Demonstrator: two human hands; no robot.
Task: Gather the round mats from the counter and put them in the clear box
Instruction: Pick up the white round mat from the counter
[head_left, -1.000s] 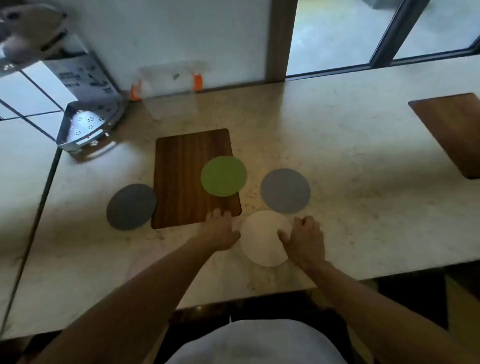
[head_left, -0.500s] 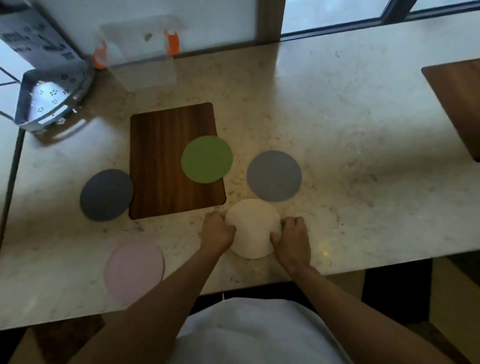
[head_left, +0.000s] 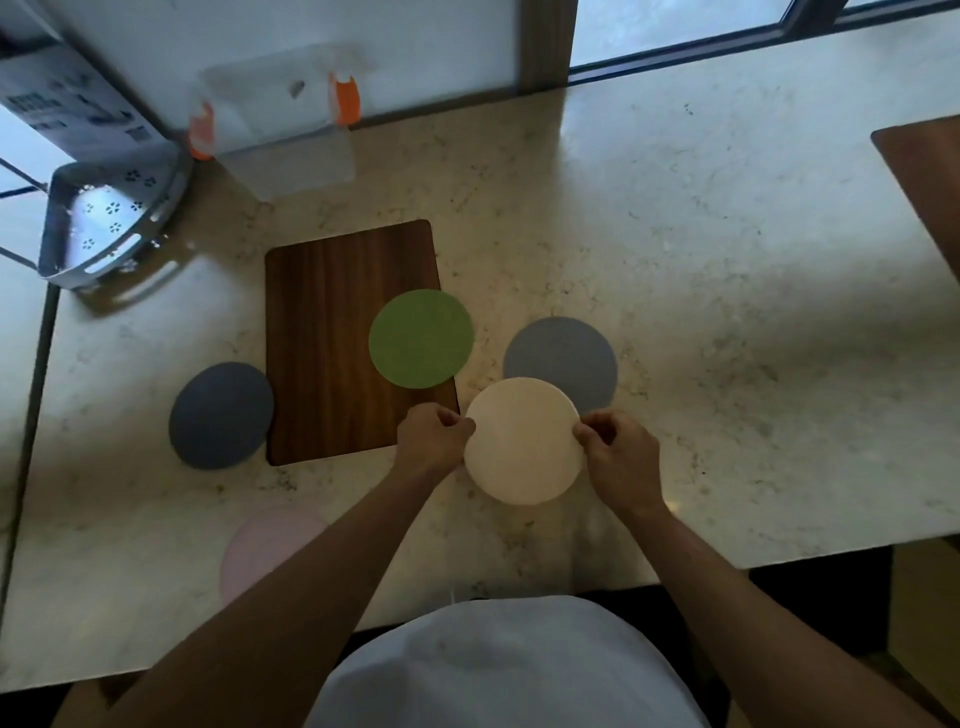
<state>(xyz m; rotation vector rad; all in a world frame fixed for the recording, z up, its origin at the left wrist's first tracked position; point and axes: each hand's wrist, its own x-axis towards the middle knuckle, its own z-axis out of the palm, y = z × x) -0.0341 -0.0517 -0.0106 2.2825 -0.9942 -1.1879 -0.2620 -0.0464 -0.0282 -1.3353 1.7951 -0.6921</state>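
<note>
1. The person is pinching the cream mat (head_left: 522, 440) at opposite edges: the left hand (head_left: 434, 439) is gripping its left rim and the right hand (head_left: 621, 457) its right rim, fingers closed on the mat on both sides.
2. The cream mat is sitting near the front of the desk (head_left: 727, 260), overlapping the near edge of the light grey mat (head_left: 563, 358); whether it is lifted clear of the surface or just sliding is hard to tell from this angle.
3. Four more round mats are waiting: the green mat (head_left: 421, 338) is lying partly on the wooden board (head_left: 332, 338), the dark grey mat (head_left: 221, 415) is lying just left of that board, the light grey one to its right, and the pale pink mat (head_left: 270, 545) is lying near the front edge, partly hidden by the left forearm.
4. The clear box (head_left: 280, 130), with orange clips, is standing at the back against the wall, well apart from the hands, beside a metal tray (head_left: 109, 218).
5. The step in hand looks like the first pickup. The next move probably calls for stacking this mat onto the others or carrying it back over the board to the box.
</note>
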